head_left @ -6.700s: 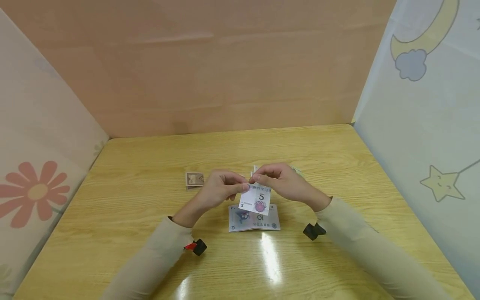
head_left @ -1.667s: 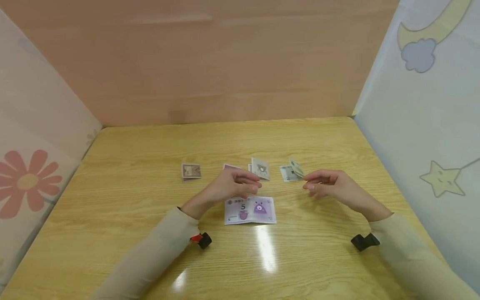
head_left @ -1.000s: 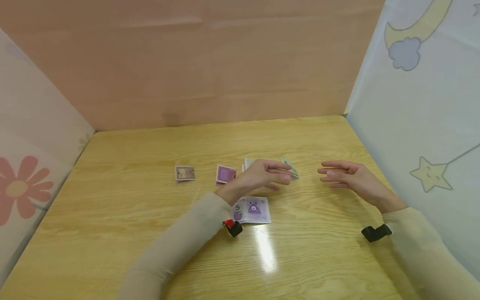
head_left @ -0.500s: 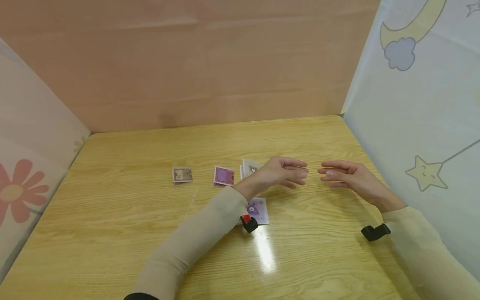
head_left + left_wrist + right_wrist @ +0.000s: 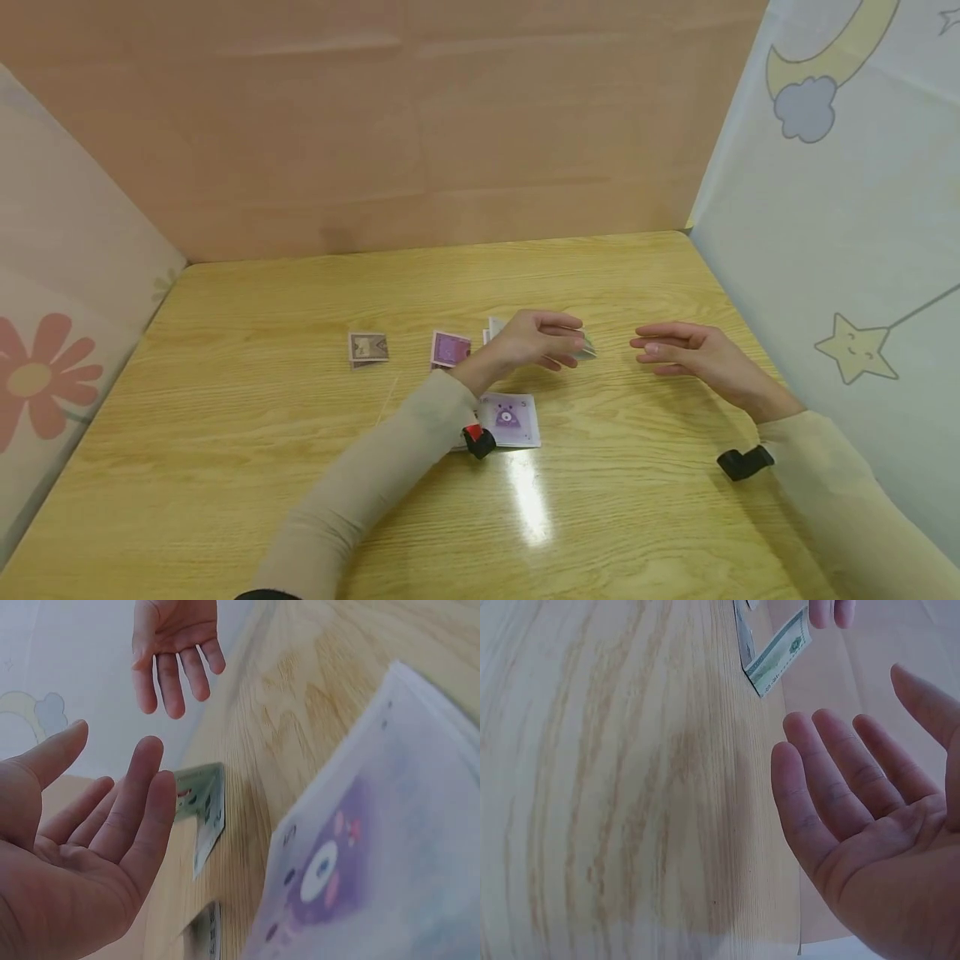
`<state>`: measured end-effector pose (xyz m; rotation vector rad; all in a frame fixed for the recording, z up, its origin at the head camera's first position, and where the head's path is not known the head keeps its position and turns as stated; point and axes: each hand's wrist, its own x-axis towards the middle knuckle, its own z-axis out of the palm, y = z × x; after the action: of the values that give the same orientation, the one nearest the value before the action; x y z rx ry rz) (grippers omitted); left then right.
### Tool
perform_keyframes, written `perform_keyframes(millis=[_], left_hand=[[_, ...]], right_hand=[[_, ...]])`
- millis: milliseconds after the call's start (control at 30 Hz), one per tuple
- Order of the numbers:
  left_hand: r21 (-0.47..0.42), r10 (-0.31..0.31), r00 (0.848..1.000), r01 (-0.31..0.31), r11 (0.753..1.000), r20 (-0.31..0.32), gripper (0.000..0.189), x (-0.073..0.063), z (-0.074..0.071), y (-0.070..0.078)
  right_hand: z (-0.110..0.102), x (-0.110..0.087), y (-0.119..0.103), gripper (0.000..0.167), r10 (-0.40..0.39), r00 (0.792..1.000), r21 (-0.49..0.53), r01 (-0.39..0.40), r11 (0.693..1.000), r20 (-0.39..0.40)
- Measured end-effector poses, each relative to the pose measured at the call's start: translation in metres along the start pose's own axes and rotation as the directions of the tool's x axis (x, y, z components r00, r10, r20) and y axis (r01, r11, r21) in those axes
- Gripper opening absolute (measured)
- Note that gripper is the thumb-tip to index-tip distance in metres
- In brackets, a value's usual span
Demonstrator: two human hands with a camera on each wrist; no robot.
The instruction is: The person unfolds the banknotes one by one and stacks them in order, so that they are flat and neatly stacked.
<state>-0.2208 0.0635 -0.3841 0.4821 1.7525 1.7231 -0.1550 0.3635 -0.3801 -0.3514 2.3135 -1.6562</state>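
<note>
My left hand point(image 5: 528, 340) hovers over the table with its fingers loosely extended and nothing between them. Behind its fingertips stands a folded green play banknote point(image 5: 199, 796), mostly hidden in the head view. Farther right, my right hand point(image 5: 693, 354) is held in the air, palm inward, with relaxed fingers and nothing in it. Under the left wrist lies a stack of play banknotes point(image 5: 517, 421); its top one is purple, with a one-eyed monster and a 5. The left sleeve covers part of that stack.
Left of the green note, a row of folded notes stands on the wooden table point(image 5: 247, 400): a brown note point(image 5: 369, 346), a purple note point(image 5: 452, 348) and a whitish note point(image 5: 492, 327), partly behind the left hand. Printed cloth walls enclose the table's sides and back.
The purple 5 note earlier held between both hands is let go. The hands have parted, the right going rightward. My left hand swept right past the green note, then slightly back left.
</note>
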Motion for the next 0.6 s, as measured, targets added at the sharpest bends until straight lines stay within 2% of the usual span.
perform_keyframes(millis=[200,367,467,600], left_hand=[[0.058,-0.007,1.000,0.008,0.998,-0.021,0.048,-0.003,-0.008,0.000],[0.143,-0.008,0.999,0.015,0.990,-0.054,0.042,-0.001,-0.006,-0.005],[0.257,-0.008,0.996,0.032,0.966,-0.091,0.037,-0.001,-0.002,-0.008],[0.409,-0.003,0.993,0.050,0.911,-0.115,0.035,-0.002,0.003,-0.010]], right_hand=[[0.003,0.001,-0.003,0.050,0.011,1.000,-0.015,-0.011,1.000,0.001],[0.004,0.004,-0.003,0.053,0.052,0.999,-0.032,-0.052,0.998,-0.008],[0.006,0.008,-0.006,0.055,0.076,0.997,-0.037,-0.077,0.996,-0.019],[0.009,0.015,-0.008,0.056,0.089,0.996,-0.043,-0.090,0.995,-0.025]])
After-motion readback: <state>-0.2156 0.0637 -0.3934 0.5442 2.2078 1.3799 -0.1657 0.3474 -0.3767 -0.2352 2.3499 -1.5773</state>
